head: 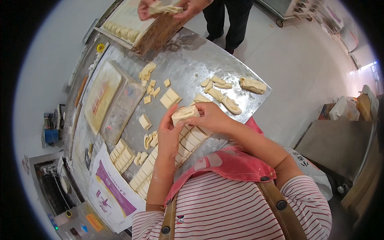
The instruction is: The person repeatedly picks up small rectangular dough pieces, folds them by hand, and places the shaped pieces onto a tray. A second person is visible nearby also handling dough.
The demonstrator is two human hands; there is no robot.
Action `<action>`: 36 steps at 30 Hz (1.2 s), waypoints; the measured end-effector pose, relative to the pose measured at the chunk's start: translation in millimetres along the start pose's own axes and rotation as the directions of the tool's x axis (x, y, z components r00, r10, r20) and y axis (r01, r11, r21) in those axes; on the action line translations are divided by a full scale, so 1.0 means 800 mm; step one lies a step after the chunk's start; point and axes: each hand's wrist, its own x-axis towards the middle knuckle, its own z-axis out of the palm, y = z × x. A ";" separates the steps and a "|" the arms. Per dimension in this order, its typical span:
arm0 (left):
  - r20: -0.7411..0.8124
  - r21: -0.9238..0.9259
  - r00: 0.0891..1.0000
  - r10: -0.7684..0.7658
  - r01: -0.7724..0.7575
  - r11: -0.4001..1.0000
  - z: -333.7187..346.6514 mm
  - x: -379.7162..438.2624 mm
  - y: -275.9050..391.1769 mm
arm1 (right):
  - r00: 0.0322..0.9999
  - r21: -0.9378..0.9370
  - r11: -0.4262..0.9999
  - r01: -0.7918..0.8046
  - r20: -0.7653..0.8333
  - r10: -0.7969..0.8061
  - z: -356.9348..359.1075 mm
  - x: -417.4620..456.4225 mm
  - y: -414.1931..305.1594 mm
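Between both my hands is a folded piece of dough [186,114], raised over the metal worktable [180,60]. My left hand [168,129] grips its left side, thumb at the lower edge. Fingers of my right hand [211,116] pinch the right end. Beneath and behind my hands runs a long row of cut dough pieces [192,139], partly hidden by my left forearm. A pair of cut dough blocks [170,98] lies just beyond my left hand, and a single dough piece [145,121] sits to its left. Twisted dough strips [220,95] rest beyond my right hand.
Another person's hands [168,9] hold stretched dough over a tray [120,33] of shaped pieces at the far end. Plastic lids [103,96], small dough scraps [151,90] and a printed sack [111,192] lie on the left. A dough slab [253,85] is near the right corner.
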 end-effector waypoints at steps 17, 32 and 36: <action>-0.094 0.062 0.986 0.137 -0.132 0.989 -0.068 0.102 0.077 | 0.971 -0.313 0.942 -0.122 -0.233 0.049 -0.113 0.183 -0.078; -0.412 0.239 0.907 0.083 0.019 0.971 -0.243 0.023 0.034 | 0.820 -0.925 0.370 -0.083 -0.275 -0.502 -0.120 0.203 -0.063; -0.284 0.345 0.955 0.090 0.015 0.938 -0.236 0.034 0.027 | 0.979 -0.711 0.675 0.196 0.096 -0.182 -0.061 0.204 -0.039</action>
